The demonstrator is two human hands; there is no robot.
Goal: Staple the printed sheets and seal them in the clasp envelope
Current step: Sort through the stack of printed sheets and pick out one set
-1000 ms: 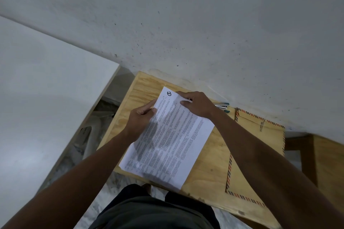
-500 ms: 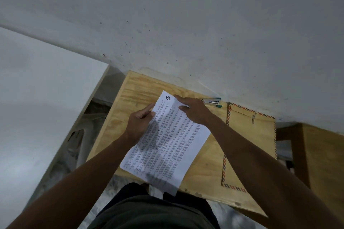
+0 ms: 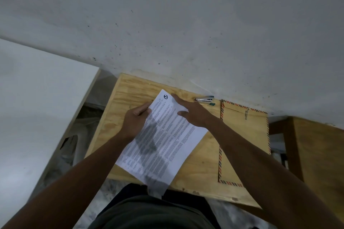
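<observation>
Thin white printed sheets (image 3: 163,139) — floppy, slide-prone; left hand (image 3: 135,122) pinches the 9 o'clock edge, right hand (image 3: 193,114) flat on top — staple the 12 o'clock corner.

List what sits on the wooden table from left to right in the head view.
left hand → printed sheets → right hand → stapler → clasp envelope

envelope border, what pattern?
Diagonal red and dark blue stripes edging the tan clasp envelope, airmail style. Seen in the head view, the only one.
</observation>
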